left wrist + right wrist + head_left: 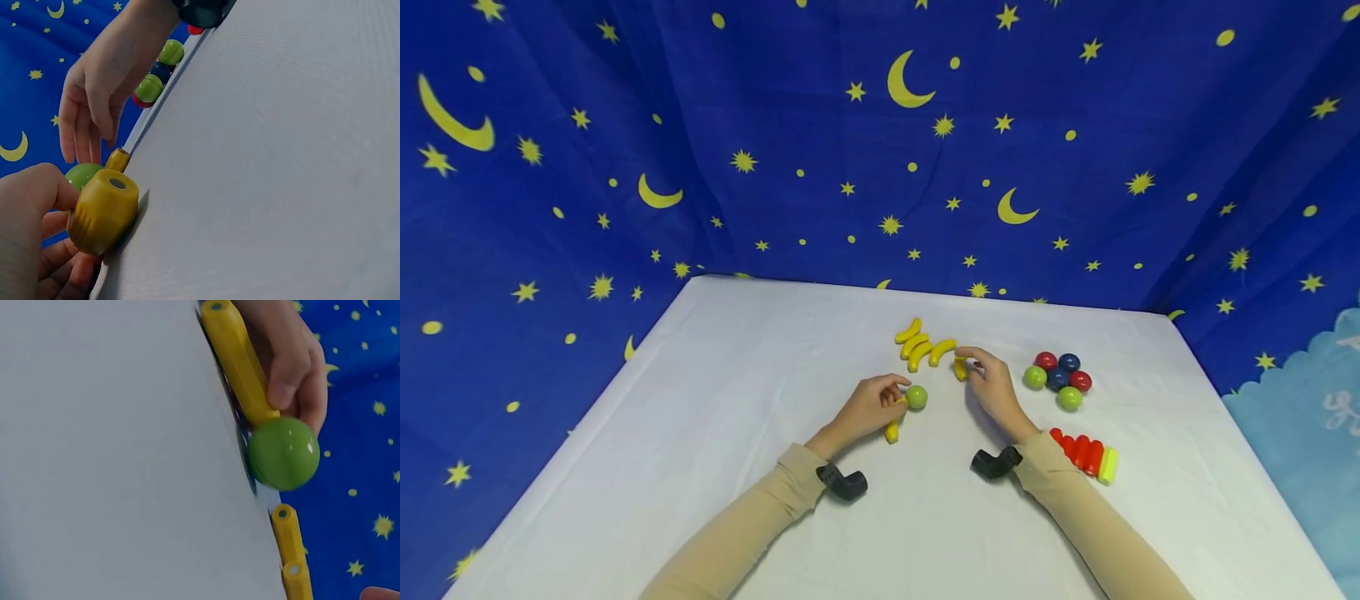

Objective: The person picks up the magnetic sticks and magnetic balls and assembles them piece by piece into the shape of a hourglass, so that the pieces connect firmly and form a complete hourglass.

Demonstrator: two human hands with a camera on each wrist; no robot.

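My left hand [874, 406] pinches the upper end of a yellow toy banana [892, 431], which rests low over the white table. In the right wrist view the thumb [282, 394] presses along the banana's side. A shiny green ball [917, 397] sits at the banana's tip, close to the left fingers. My right hand [994, 390] hangs over another toy banana [961, 368]; in the left wrist view its fingers point down, loosely extended, near that banana's end [117, 160]. Whether they touch it is hard to tell.
Several toy bananas [917, 346] lie in a row beyond the hands. Right of the right hand are grouped red, blue and green balls [1057, 379]. Red cylinders [1081, 451] and a yellow-green piece [1108, 466] lie by the right sleeve. A starry blue curtain [820, 150] hangs behind the table [730, 358].
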